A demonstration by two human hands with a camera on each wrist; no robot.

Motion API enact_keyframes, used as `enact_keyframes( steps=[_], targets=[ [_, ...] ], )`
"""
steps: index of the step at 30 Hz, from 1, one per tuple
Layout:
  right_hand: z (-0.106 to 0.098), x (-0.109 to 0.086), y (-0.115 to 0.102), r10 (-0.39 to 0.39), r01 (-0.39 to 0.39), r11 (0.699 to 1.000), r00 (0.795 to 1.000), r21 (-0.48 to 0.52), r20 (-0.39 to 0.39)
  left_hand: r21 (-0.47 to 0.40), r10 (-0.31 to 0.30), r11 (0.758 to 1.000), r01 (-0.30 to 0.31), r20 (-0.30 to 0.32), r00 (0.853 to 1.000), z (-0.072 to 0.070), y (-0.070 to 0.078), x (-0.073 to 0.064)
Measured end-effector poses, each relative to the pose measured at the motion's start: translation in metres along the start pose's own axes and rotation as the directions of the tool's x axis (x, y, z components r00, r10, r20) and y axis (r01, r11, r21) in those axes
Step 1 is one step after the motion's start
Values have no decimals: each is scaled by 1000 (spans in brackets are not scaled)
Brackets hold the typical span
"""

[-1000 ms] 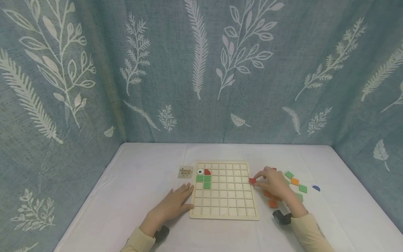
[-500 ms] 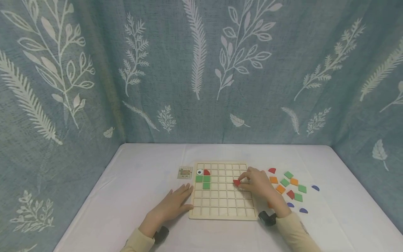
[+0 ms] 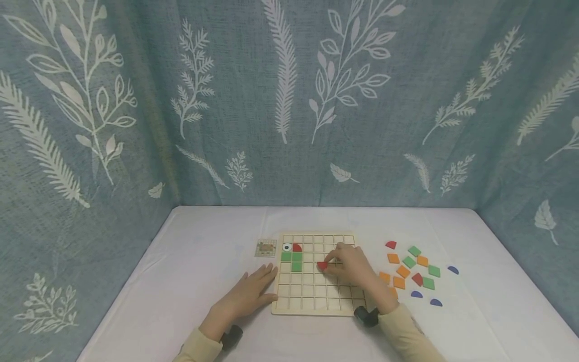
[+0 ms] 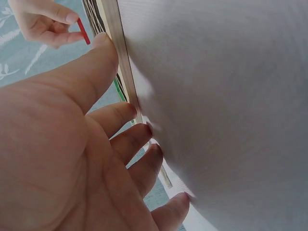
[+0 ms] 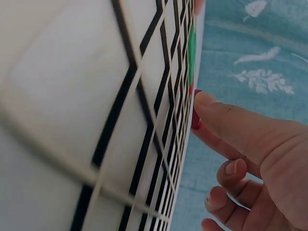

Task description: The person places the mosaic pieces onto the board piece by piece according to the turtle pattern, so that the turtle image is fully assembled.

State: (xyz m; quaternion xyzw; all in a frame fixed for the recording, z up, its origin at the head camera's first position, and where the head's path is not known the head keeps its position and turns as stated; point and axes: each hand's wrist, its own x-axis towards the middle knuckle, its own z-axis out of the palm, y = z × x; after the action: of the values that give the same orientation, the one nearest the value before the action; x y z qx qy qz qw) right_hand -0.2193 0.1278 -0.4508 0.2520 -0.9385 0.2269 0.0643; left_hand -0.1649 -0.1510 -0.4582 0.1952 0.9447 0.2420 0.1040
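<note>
Between thumb and index finger, my right hand (image 3: 354, 265) pinches a red quarter-round tile (image 3: 322, 265) just above the wooden grid board (image 3: 321, 307). The tile shows edge-on in the left wrist view and also in the right wrist view as a red piece (image 5: 196, 110). My left hand (image 3: 250, 291) rests at the board's left edge with straight fingers, the thumb touching the rim. On the board's upper left sit a round eye tile (image 3: 287, 247), another red quarter-round (image 3: 297, 248) and green square tiles (image 3: 296, 267).
A small picture card (image 3: 266, 248) lies left of the board. To the right are scattered orange squares (image 3: 393, 258), green squares (image 3: 414, 251), red quarter-rounds (image 3: 391, 245) and blue half-rounds (image 3: 436, 302). A patterned curtain (image 3: 253, 100) hangs behind the white table (image 3: 135, 296).
My right hand has carried the red quarter-round tile leftward from the board's right edge to over its middle columns. The left hand has stayed in place.
</note>
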Motion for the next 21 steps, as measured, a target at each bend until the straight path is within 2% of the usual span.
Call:
enact_keyframes(
  steps=[6, 11, 21],
  targets=[
    [5, 6, -11, -39, 38, 999, 999, -23, -18, -2, 3, 1000, -3, 6, 1000, 0, 0, 0],
    [11, 10, -21, -27, 27, 999, 1000, -22, 3, -2, 9, 1000, -9, 2, 1000, 0, 0, 0],
    [18, 12, -36, -63, 62, 998, 997, 15, 38, 11, 20, 1000, -20, -1, 1000, 0, 0, -1]
  ],
)
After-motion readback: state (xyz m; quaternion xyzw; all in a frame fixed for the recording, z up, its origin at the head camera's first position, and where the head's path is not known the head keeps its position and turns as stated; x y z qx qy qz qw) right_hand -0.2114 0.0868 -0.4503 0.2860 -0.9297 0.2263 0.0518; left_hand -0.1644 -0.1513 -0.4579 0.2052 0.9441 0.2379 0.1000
